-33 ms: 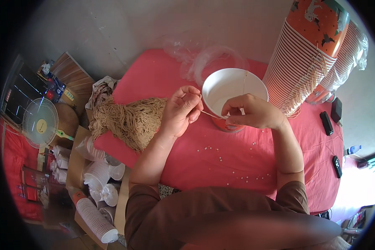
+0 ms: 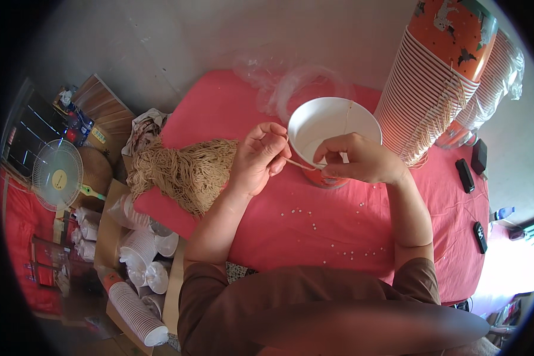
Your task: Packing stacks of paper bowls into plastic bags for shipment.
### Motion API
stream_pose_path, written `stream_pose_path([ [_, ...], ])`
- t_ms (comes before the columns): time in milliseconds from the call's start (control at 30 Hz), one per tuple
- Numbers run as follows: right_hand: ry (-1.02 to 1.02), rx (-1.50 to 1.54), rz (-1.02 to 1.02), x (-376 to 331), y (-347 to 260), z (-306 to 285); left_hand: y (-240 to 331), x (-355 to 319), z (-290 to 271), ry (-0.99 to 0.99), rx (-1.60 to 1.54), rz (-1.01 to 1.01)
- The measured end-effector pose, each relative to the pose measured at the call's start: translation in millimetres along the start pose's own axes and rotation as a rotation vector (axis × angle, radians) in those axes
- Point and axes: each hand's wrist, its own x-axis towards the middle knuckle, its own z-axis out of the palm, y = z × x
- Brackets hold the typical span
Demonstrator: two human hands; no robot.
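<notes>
An orange paper bucket (image 2: 335,107) with a white inside stands on the pink-covered table, and a thin cord hangs down its inner far wall. In front of its near left side, my left hand (image 2: 260,155) is closed in a pinch on a tan cord (image 2: 299,163). The other end of this short stretch goes into the pinched fingertips of my right hand (image 2: 362,157), at the bucket's near side. My right hand covers part of the rim and the orange outer wall. A heap of tan cords (image 2: 187,169) lies left of my left hand.
A tall stack of nested orange buckets (image 2: 424,89) with cord loops leans at the back right. Small white dots (image 2: 314,225) are scattered on the pink cloth (image 2: 279,237). Clear plastic (image 2: 291,83) lies behind the bucket. A carton (image 2: 110,237) of cups stands at the left.
The cord between my hands sags slightly more, and my right fingertips have shifted a little to the left. My left hand looks the same.
</notes>
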Motion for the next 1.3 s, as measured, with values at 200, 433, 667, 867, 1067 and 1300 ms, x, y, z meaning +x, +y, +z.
stream_pose_path([
  [200,0.174,0.065,-0.105,3.0,-2.3,5.7,0.6,-5.0,14.0,-0.019,0.167,-0.028],
  [433,0.279,0.114,-0.131,5.1,-14.9,16.6,-9.9,-6.6,16.6,-0.031,0.204,-0.012],
  [667,0.327,0.082,-0.14,5.2,-11.7,19.0,-7.3,-6.7,16.7,-0.126,0.09,-0.037],
  [867,0.409,0.066,-0.163,5.8,-10.0,18.3,-9.5,-10.1,24.6,-0.032,0.333,0.018],
  [1067,0.348,0.266,-0.148,0.3,-10.5,9.6,-11.4,-10.1,31.1,0.123,0.465,0.053],
  [1300,0.274,0.273,-0.198,-1.9,-15.3,10.7,-15.2,-13.2,43.5,0.054,0.672,0.122],
])
